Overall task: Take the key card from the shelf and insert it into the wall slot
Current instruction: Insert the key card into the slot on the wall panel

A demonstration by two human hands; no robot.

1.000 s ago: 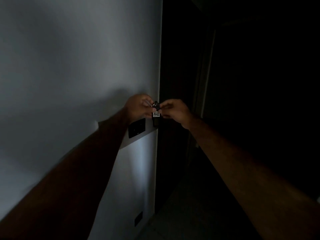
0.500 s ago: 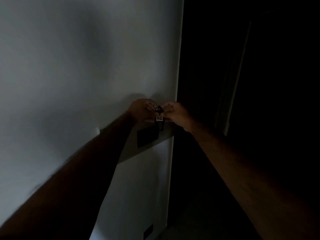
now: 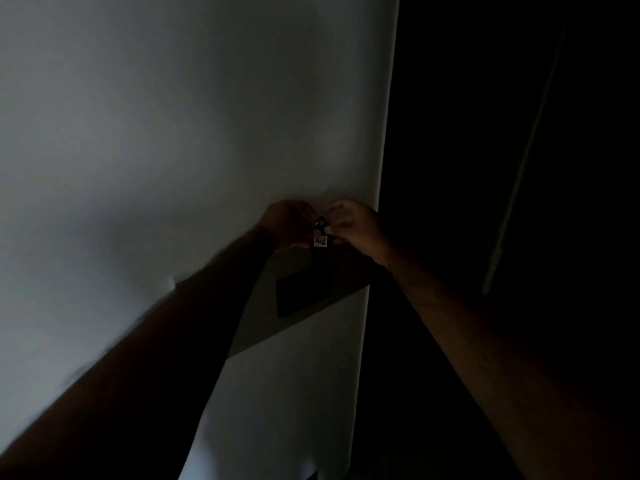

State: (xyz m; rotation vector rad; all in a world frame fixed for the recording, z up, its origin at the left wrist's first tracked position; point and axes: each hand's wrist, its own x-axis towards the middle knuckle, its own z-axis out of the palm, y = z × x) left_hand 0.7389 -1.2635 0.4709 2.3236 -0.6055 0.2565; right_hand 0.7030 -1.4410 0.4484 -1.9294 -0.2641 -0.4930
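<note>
The room is very dark. A small dark key card [image 3: 320, 249] with a white numbered tag and a metal ring at its top hangs between my two hands in front of the white wall. My left hand [image 3: 287, 223] pinches it from the left and my right hand [image 3: 356, 226] pinches it from the right. Just below the card, a black rectangular wall plate [image 3: 299, 296] is mounted on the wall. Whether the card's lower end touches the plate is too dark to tell.
The white wall [image 3: 173, 133] ends at a vertical corner [image 3: 381, 202] right of my hands. Beyond it lies a dark doorway with a faint pale door frame edge [image 3: 519, 168]. A dark outlet [image 3: 311, 476] sits low on the wall.
The view has swung left and closer to the wall. Both hands with the card have shifted from the wall's corner to in front of the wall, above the black plate.
</note>
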